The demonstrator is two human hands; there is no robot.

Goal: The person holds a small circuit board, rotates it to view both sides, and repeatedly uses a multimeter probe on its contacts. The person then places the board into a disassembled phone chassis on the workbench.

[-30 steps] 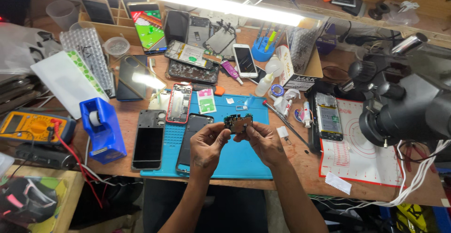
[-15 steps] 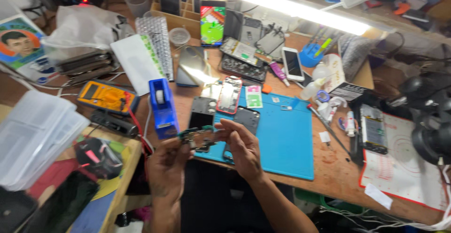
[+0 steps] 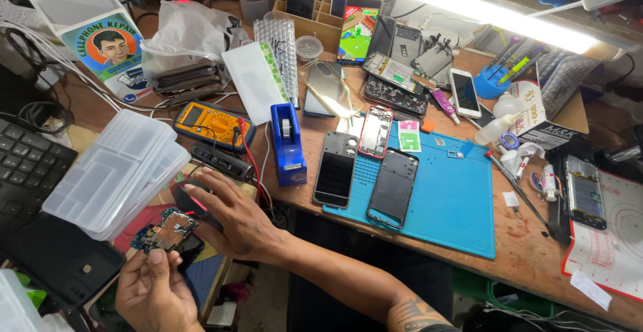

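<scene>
L hand (image 3: pixel 155 290) sits at the bottom-left, fingers pinched on a small blue-and-copper phone circuit board (image 3: pixel 166 230) – held up just off the desk edge, above a dark cluttered side shelf. R hand (image 3: pixel 231 217) reaches across to the left, fingers spread wide and flat over a black computer mouse w/ a red glow (image 3: pixel 191 201); it covers most of the mouse, so grip can't be judged beyond that. Packages & labels: a round green-and-blue printed sign w/ a portrait (image 3: pixel 107 47) stands far left at the back, partly behind a crumpled white plastic bag (image 3: pixel 184 27); a flat white box w/ a green patterned edge (image 3: pixel 251 81) lies near desk centre-left; a white carton w/ red print (image 3: pixel 536 108) sits back right. A stack of clear plastic compartment trays (image 3: pixel 114 171) lies just left of the mouse, close to the board. Nearby – a yellow multimeter (image 3: pixel 213 124), a blue tape dispenser (image 3: pixel 288 144), and a blue silicone work mat (image 3: pixel 449 198) carrying two dark phone back frames (image 3: pixel 365 181). A black keyboard (image 3: pixel 27 171) shows at the left edge.
</scene>
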